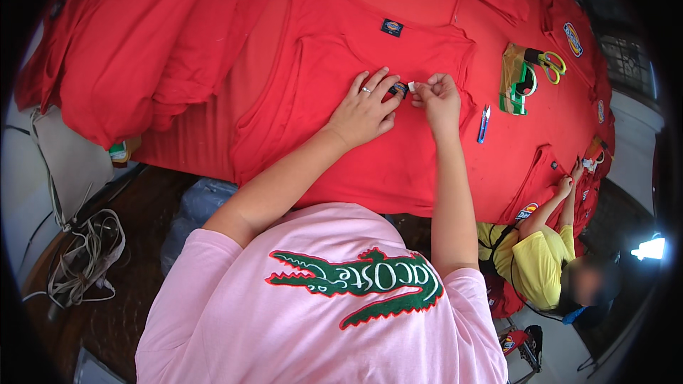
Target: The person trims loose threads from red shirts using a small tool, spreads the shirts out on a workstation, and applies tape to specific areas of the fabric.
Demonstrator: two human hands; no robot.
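Note:
A red garment lies spread in front of me, with a small dark neck label near its upper middle. My left hand, with a ring on one finger, rests flat on the cloth, its fingers apart and their tips touching the label's left side. Close by on the right, my right hand pinches a small white slip at the label's edge. Whether the slip is attached to the label I cannot tell. Farther up, another dark label sits at a neckline of red cloth.
Right of my hands lie blue thread snips, a green tape dispenser and yellow-handled scissors. Red garments are heaped at the left. A co-worker in yellow works at the right edge. Tangled cables lie lower left.

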